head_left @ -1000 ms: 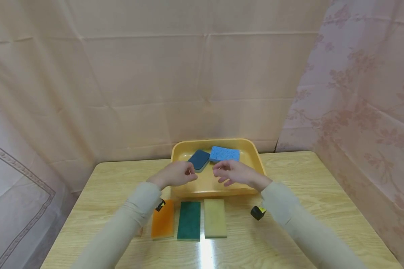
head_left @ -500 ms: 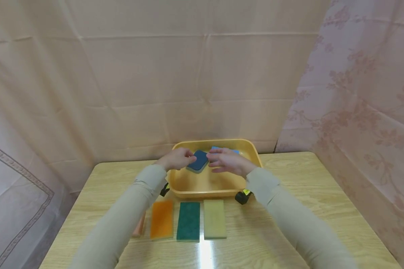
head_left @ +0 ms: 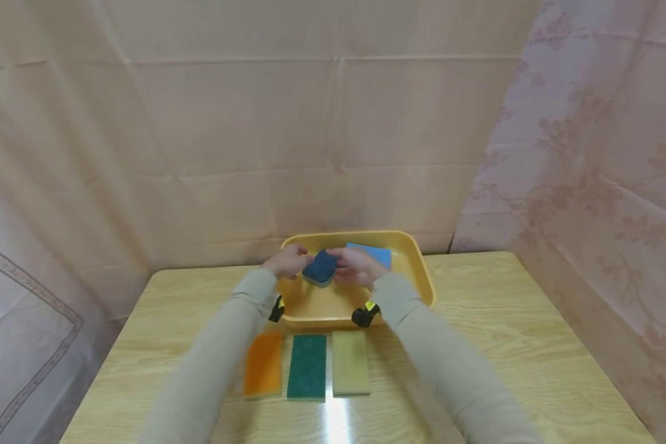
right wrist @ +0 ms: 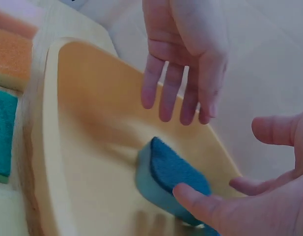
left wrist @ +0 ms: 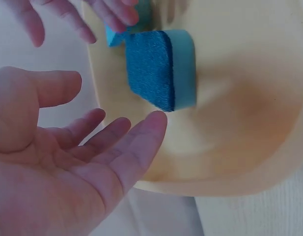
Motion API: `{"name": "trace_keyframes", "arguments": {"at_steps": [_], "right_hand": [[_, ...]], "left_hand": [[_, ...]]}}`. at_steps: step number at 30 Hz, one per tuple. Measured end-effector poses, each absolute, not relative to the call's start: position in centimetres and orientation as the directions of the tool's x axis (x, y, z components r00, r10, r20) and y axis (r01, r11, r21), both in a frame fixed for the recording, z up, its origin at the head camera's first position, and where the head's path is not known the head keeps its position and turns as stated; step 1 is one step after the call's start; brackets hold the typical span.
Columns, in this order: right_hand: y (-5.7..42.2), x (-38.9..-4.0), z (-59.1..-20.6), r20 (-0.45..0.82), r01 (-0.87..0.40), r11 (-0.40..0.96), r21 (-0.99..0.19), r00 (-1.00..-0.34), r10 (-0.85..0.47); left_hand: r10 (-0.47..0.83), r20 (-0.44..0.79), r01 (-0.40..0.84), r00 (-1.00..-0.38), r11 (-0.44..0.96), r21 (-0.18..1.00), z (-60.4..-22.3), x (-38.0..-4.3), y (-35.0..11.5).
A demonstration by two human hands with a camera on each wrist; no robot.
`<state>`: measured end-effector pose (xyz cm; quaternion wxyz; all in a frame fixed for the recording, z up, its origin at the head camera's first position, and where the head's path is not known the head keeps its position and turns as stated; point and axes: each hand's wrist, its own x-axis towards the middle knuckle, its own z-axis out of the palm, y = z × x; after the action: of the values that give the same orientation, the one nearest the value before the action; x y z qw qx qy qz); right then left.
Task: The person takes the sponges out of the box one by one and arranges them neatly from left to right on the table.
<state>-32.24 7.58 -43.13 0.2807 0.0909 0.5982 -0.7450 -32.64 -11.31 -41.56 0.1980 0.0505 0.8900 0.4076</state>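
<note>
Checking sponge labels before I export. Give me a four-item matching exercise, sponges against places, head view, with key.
Sponges
1. green sponge
2. dark blue sponge
3. pale yellow sponge
4. light blue sponge

Places
A. in the tray, between the left hand and the right hand
B. right end of the row on the table
C. in the tray, beyond the right hand
D. on the table, directly right of the orange sponge

Pairs: 1-D, 2-A, 3-B, 4-C
</note>
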Motion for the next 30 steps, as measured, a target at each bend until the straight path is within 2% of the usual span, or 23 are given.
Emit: {"name": "trace_keyframes", "arguments": {"at_steps": [4, 10, 20, 26, 30], "right_hand": [[7.2, -32.5, -44.1, -0.478, 0.536, -0.156, -0.830, -0.827, -0.297], [7.1, -32.6, -45.7, -0.507, 0.543, -0.096, -0.834, -0.824, -0.251], [6.4, -33.1, -46.5, -0.516, 0.564, -0.165, -0.809, -0.816, -0.260], [6.5, -33.2, -46.1, -0.528, 0.563, -0.118, -0.818, -0.816, -0.236], [6.4, -33.2, -46.1, -0.539, 0.578, -0.084, -0.812, -0.796, -0.275]], "left_hand": [[0.235, -0.299, -0.067, -0.925, 0.674, 0.736, -42.5, -33.4, -11.4], [0.244, -0.320, -0.072, -0.915, 0.685, 0.725, -44.0, -33.9, -11.4], [0.221, -0.342, -0.102, -0.913, 0.689, 0.718, -44.9, -34.3, -11.2], [0.209, -0.332, -0.096, -0.920, 0.701, 0.707, -45.3, -34.6, -10.8], [0.212, -0.321, -0.072, -0.923, 0.724, 0.686, -45.5, -34.7, -10.8]]}}
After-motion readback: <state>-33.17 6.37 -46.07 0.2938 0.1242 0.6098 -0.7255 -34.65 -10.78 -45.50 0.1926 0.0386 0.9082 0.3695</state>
